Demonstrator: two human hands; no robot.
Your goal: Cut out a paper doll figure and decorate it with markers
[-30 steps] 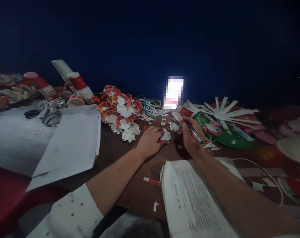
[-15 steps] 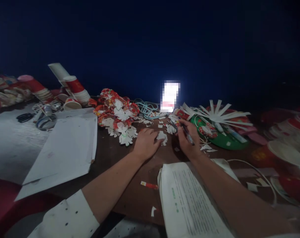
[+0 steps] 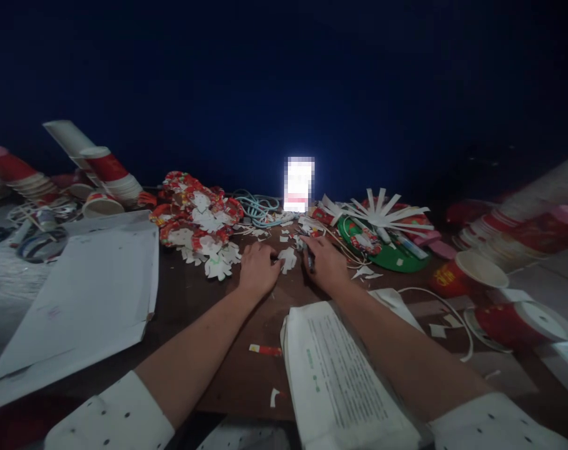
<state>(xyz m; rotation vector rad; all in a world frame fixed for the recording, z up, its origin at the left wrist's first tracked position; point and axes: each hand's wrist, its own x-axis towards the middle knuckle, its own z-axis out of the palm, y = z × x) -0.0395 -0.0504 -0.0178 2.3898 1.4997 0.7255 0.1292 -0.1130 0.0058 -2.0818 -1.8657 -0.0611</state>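
My left hand (image 3: 258, 272) lies palm down on the brown table, thumb apart from the fingers, at the left edge of a small white paper cutout (image 3: 288, 260). On the cutout's other side is my right hand (image 3: 328, 265), its fingers closed around a dark pen (image 3: 310, 261). The pen's far end is hard to make out among paper scraps. Just left of my left hand, white figure-like cutouts (image 3: 219, 262) lie against a heap of red patterned paper pieces (image 3: 183, 187).
A lit phone (image 3: 298, 184) stands behind the hands, near a coiled blue cable (image 3: 258, 207). White sheets (image 3: 91, 294) lie left; a printed booklet (image 3: 340, 375) is under my right forearm. Right are a green disc (image 3: 400, 257), a fringed paper cup (image 3: 382, 212) and red cups (image 3: 466, 275).
My right hand has come down and closer to the cutout, with the pen still in it. My left hand stays beside the cutout. The whole view has shifted as the head turned right.
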